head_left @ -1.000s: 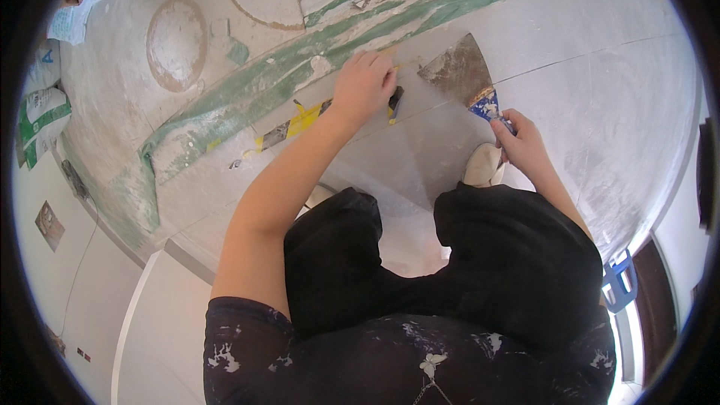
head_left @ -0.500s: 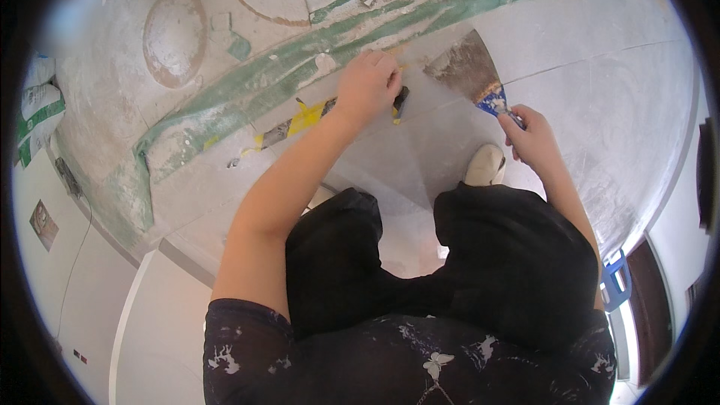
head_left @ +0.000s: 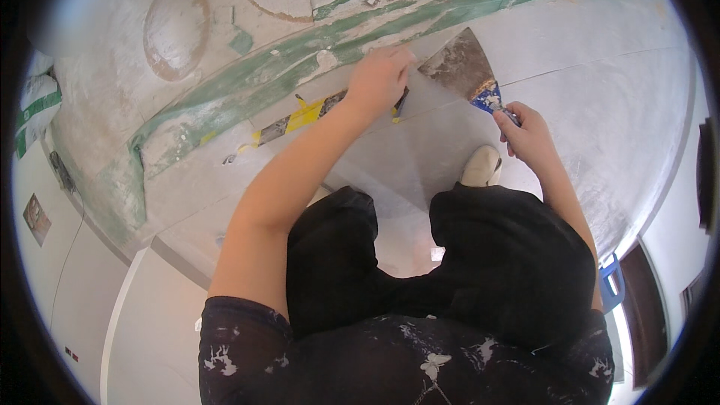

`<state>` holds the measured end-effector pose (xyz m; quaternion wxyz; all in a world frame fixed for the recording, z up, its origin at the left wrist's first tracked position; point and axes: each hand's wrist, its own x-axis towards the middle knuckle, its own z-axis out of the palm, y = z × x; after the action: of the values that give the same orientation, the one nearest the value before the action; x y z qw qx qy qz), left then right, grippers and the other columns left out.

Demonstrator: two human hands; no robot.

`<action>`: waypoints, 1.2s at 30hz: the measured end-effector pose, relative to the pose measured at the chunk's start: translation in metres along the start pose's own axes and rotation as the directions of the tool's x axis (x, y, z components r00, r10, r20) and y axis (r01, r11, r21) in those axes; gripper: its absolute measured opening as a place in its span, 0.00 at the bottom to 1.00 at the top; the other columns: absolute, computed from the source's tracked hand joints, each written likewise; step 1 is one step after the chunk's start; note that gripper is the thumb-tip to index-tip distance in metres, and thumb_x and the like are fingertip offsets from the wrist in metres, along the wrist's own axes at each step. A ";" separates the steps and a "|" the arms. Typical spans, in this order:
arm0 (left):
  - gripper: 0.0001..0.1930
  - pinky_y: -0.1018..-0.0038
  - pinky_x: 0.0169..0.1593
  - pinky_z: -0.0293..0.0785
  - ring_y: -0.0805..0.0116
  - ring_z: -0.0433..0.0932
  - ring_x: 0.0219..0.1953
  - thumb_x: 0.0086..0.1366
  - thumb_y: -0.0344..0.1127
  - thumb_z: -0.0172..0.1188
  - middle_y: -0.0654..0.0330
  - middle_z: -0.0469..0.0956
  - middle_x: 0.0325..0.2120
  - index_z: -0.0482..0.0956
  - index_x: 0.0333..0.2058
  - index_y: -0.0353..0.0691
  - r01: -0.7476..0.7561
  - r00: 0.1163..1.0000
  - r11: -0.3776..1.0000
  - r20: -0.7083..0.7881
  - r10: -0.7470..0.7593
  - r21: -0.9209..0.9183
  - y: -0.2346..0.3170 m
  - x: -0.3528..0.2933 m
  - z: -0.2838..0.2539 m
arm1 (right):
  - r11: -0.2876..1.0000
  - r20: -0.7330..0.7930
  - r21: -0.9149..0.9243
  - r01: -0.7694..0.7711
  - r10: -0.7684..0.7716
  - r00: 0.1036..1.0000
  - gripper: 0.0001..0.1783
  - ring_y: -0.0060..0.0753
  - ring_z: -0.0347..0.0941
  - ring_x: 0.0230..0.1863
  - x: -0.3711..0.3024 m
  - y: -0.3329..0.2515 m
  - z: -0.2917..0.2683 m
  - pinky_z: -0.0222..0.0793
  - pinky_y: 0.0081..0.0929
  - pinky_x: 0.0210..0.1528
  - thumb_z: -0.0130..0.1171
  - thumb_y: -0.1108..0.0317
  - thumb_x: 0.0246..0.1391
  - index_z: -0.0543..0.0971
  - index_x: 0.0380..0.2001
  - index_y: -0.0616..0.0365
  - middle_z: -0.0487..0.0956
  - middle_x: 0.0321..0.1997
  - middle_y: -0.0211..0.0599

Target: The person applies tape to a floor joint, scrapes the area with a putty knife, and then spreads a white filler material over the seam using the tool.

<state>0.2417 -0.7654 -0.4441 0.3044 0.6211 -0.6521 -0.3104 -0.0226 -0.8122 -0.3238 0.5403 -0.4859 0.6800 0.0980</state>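
Note:
My right hand (head_left: 531, 135) is closed round the blue handle of a wide putty knife (head_left: 463, 64). Its broad, stained blade points away from me, just above the floor or touching it; I cannot tell which. My left hand (head_left: 381, 79) is ahead of me, fingers curled together and slightly blurred. Whatever they pinch is hidden. Below it a yellow-and-black striped tape (head_left: 304, 114) lies on the grey floor, its far end showing past the hand. Beyond the tape stretches a crumpled green sheet (head_left: 255, 97) smeared with whitish dust.
My shoe (head_left: 481, 166) stands on the floor below the putty knife. Dusty round marks, one a brown ring (head_left: 176, 30), lie beyond the green sheet. A white-and-green bag (head_left: 36, 109) is at the far left, and a blue plastic object (head_left: 612, 283) at the right.
My left hand has shifted slightly, up and to the right. The putty knife has moved a little to the left, still in my right hand. The whole view has shifted slightly.

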 end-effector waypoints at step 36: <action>0.05 0.62 0.39 0.69 0.55 0.73 0.35 0.54 0.33 0.60 0.58 0.74 0.27 0.75 0.28 0.41 -0.006 0.997 0.961 -0.078 0.029 0.275 0.019 0.001 0.046 | 0.959 -0.171 0.284 -0.017 0.068 0.983 0.17 0.16 0.64 0.13 0.003 0.040 -0.017 0.58 0.16 0.15 0.52 0.54 0.60 0.73 0.34 0.60 0.72 0.19 0.28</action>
<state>0.1937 -0.7649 -0.4580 0.2441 0.6636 -0.6814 -0.1889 -0.0638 -0.8045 -0.3353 0.5382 -0.3963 0.7432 -0.0320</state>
